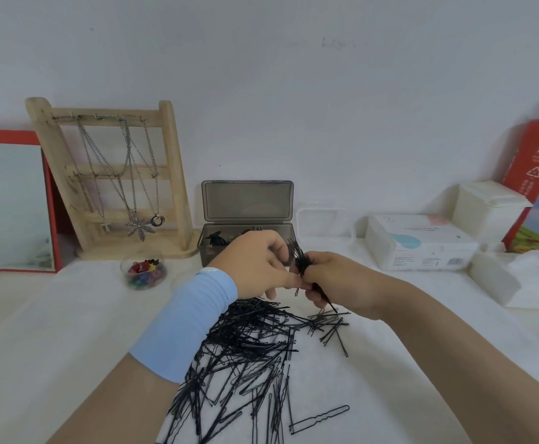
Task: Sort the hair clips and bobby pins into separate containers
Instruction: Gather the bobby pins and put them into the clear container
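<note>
Our right hand (335, 283) grips a bundle (305, 267) of black bobby pins above the table (406, 363), its long axis slanting from the far left down to the near right, with the fanned ends towards the open grey box (281, 233). Our left hand (255, 264) pinches one pin (297, 292) against the bundle; it hangs roughly upright. Below lies the loose pile (255, 347), its pins pointing every way. A bowl (143, 272) of coloured clips sits left of the box.
</note>
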Available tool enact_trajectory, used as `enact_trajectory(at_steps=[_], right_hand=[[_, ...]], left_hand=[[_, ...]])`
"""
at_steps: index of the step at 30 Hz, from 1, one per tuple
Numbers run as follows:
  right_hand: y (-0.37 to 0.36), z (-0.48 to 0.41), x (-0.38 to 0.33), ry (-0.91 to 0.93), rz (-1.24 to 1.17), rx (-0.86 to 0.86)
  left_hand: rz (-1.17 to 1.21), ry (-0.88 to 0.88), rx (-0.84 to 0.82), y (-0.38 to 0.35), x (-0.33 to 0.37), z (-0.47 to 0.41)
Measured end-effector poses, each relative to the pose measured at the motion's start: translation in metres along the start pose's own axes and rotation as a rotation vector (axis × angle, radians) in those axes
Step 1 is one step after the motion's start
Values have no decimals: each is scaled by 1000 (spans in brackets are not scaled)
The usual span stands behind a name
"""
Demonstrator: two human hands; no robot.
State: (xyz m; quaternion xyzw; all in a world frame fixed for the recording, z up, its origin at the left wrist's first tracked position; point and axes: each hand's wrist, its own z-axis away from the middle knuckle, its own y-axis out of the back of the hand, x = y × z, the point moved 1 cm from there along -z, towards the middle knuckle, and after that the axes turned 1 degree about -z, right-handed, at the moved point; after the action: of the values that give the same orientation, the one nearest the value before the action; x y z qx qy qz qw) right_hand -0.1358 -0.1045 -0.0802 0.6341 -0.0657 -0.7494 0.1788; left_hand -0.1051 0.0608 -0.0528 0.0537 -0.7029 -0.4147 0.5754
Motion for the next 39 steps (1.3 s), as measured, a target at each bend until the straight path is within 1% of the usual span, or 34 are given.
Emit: enact_trajectory(at_steps=[2, 4, 7, 10, 11, 13, 15, 16, 17, 19, 20, 21, 24, 26, 28, 30, 32, 33, 36, 39], right_hand=[[-1, -1, 0, -27, -162, -6], [-1, -1, -1, -42, -272, -65], [-1, 0, 0, -30, -289, -137], [-2, 2, 0, -33, -362, -171], [-2, 3, -1, -34, -394, -191], [-1, 6, -3, -24, -401, -249], [-2, 9, -4, 4, -353, -315], [-2, 10, -4, 19, -326, -341], [-3, 11, -4, 32, -304, -366], [-3, 11, -5, 31, -301, -413], [-2, 12, -6, 17, -314, -425], [0, 12, -6, 0, -327, -434], [4, 12, -6, -51, -313, -466], [3, 11, -4, -65, -265, -472], [1, 10, -2, -51, -237, -470], [2, 11, -2, -44, -251, -464], [5, 11, -2, -31, -285, -452], [6, 11, -3, -21, -299, -447], [4, 10, -2, 1, -336, -425], [1, 8, 0, 23, -359, -397]], left_hand=[[5, -1, 4, 3, -3, -1], [-24, -8, 20, 9, -7, -2], [-110, -60, 137, 21, -12, -5], [-65, -166, 256, 26, -10, -3], [-40, -222, 245, 24, -7, -1], [6, -343, 155, 18, 0, 3], [42, -393, 76, 10, 5, 4], [54, -384, 87, 6, 6, 4], [48, -370, 139, 5, 6, 3], [-31, -333, 293, 7, 5, 2], [-56, -326, 329, 10, 4, 2], [-47, -336, 321, 12, 3, 3], [44, -434, 161, 13, 10, 9], [9, -470, 105, 8, 15, 10], [-102, -478, 120, 4, 12, 6], [-237, -482, 221, 8, 7, 4], [-287, -468, 299, 17, 2, 3], [-266, -445, 293, 20, -1, 4], [-169, -321, 187, 21, -3, 3], [-131, -275, 78, 9, -3, 0]])
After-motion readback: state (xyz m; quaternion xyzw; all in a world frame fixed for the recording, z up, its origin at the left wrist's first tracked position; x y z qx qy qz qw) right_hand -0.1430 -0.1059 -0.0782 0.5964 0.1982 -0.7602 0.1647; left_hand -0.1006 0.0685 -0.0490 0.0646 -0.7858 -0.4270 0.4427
